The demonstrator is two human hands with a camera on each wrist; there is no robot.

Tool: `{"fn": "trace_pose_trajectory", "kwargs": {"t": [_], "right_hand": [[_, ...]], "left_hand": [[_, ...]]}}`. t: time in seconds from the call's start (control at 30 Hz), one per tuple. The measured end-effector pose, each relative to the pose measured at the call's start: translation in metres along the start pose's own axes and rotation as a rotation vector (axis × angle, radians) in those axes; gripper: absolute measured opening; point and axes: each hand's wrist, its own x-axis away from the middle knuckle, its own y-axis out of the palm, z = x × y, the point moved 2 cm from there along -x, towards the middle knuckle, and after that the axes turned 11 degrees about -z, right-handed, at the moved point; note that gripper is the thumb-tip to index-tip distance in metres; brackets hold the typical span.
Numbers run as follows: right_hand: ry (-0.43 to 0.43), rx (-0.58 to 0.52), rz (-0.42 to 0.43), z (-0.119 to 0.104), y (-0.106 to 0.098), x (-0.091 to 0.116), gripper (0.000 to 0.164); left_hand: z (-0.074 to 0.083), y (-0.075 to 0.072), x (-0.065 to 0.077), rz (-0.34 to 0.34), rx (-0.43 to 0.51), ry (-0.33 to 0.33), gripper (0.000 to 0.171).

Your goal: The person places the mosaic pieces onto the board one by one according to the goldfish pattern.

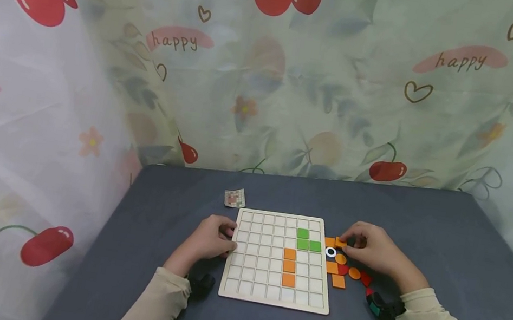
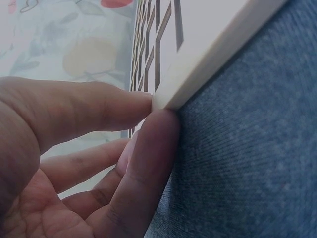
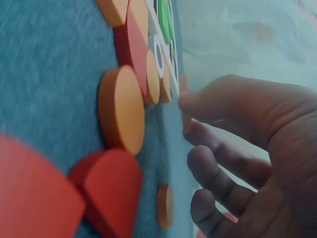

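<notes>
A pale wooden grid board (image 1: pixel 273 304) lies on the table. Its cells hold several green tiles (image 1: pixel 302 244) at the upper right and a column of orange tiles (image 1: pixel 289 266) below them. My left hand (image 1: pixel 210 236) pinches the board's left edge between thumb and forefinger, as the left wrist view shows up close. Just past the board's right side, my right hand (image 1: pixel 376 247) pinches an orange square tile (image 3: pixel 186 125) between thumb and forefinger, its other fingers loosely bent. Beneath and beside that hand are loose orange squares (image 1: pixel 339 282) and a white ring (image 1: pixel 330 252).
Orange discs (image 1: pixel 354 273) and red rounded pieces (image 1: pixel 365 278) lie between the board and my right wrist. A small printed card (image 1: pixel 234 198) sits behind the board's upper left corner. Patterned curtains (image 1: pixel 295 94) surround the dark cloth-covered table (image 1: pixel 172 197).
</notes>
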Motion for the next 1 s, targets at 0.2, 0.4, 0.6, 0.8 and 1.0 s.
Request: {"fn": "trace_pose_trajectory", "kwargs": {"t": [0.2, 0.4, 0.6, 0.8, 1.0], "right_hand": [[-0.061, -0.024, 0.038, -0.018, 0.004, -0.003, 0.013], [-0.12, -0.073, 0.012, -0.045, 0.017, -0.015, 0.012], [-0.2, -0.063, -0.053, -0.069, 0.035, -0.03, 0.012], [-0.231, -0.048, -0.124, -0.086, 0.053, -0.045, 0.007], [-0.256, -0.011, -0.155, -0.093, 0.068, -0.057, 0.008]], "left_hand": [[0.0, -0.001, 0.0, -0.006, 0.003, 0.007, 0.053], [-0.001, 0.0, -0.001, -0.008, -0.003, 0.01, 0.053], [-0.003, 0.0, -0.002, -0.012, -0.008, 0.01, 0.052], [-0.002, -0.001, -0.002, -0.013, -0.012, 0.013, 0.053], [-0.001, -0.002, -0.001, -0.018, -0.01, 0.015, 0.053]]}}
